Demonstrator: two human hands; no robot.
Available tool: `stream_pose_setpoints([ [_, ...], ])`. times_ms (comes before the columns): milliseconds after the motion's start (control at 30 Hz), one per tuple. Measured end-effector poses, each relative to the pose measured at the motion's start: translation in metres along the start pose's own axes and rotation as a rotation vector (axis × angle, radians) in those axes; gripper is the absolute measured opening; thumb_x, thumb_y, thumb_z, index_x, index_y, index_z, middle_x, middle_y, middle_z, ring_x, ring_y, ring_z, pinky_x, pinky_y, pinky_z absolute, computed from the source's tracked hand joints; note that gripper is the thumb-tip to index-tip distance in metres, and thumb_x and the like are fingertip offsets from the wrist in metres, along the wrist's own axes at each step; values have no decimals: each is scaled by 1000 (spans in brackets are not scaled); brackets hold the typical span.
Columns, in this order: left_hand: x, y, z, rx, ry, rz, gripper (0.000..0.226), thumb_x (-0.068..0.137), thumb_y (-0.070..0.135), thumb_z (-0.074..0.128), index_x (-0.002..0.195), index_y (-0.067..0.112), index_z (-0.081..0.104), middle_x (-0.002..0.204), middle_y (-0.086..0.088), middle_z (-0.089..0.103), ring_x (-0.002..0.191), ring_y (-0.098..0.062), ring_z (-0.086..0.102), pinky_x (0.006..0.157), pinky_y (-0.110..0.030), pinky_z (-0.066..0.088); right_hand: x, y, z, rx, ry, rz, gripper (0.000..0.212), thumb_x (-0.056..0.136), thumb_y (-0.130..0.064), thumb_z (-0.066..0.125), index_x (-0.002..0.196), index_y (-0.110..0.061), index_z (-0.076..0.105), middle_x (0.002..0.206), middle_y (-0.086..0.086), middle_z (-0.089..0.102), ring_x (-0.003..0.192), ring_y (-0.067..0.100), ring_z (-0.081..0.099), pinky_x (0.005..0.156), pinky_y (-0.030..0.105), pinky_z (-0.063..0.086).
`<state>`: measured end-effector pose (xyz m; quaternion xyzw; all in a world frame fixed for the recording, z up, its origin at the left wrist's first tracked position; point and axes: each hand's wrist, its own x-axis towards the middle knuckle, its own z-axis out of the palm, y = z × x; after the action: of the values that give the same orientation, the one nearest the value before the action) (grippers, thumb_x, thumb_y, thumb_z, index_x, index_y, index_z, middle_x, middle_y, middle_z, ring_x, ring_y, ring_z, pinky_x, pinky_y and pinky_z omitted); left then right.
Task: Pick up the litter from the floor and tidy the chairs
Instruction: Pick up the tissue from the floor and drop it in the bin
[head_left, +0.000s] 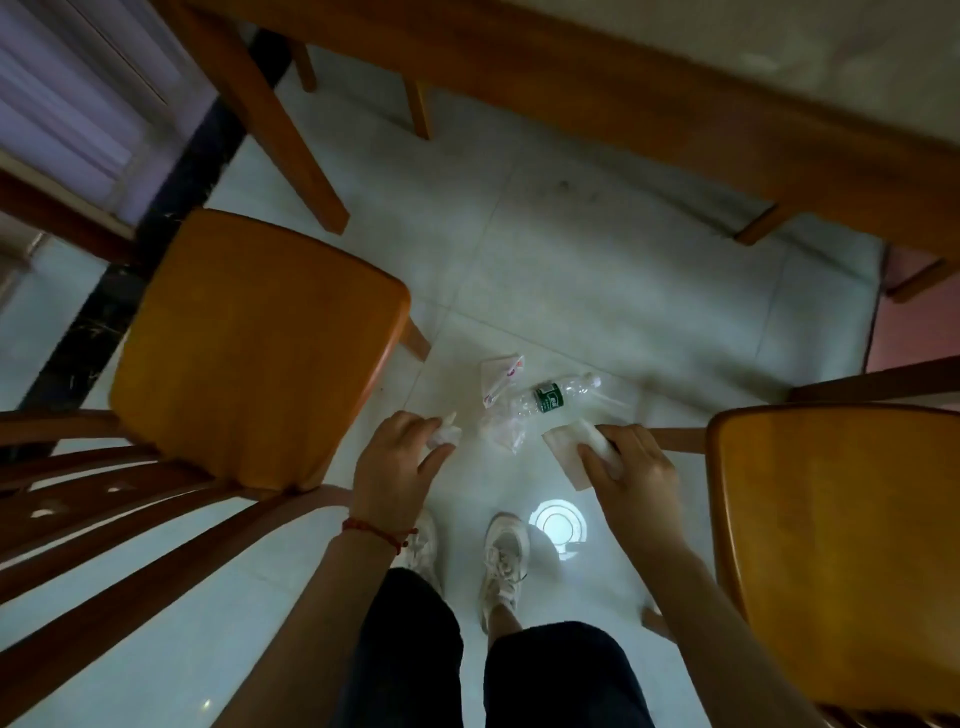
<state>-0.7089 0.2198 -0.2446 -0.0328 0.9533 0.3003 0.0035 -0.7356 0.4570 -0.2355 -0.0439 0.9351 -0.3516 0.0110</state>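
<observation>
On the white tiled floor lies litter: an empty clear plastic bottle (553, 397) with a green label, a white wrapper (500, 375) with red print behind it, and a crumpled clear plastic piece (503, 430) in front. My left hand (397, 470) holds a small crumpled white tissue (445, 436) at its fingertips. My right hand (631, 475) grips a white paper napkin (569, 451). A wooden chair (260, 343) stands on the left and another wooden chair (841, 561) on the right, both pulled away from the table.
A wooden table (597, 88) spans the top, its legs reaching the floor. My feet in white sneakers (504, 556) stand just behind the litter. A round light reflection (557, 522) shines on the tile. A dark floor strip and curtain lie at far left.
</observation>
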Motion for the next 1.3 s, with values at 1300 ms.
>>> stream_pose_setpoints([
  [1300,-561,-89,-222,211,643,-825,27,59,5,85,81,-1,70,73,-13,64,62,-28,62,47,-30,52,-303,-350,104,-26,-577,-893,18,77,-8,71,94,-4,66,85,11,66,67,20,60,56,17,43],
])
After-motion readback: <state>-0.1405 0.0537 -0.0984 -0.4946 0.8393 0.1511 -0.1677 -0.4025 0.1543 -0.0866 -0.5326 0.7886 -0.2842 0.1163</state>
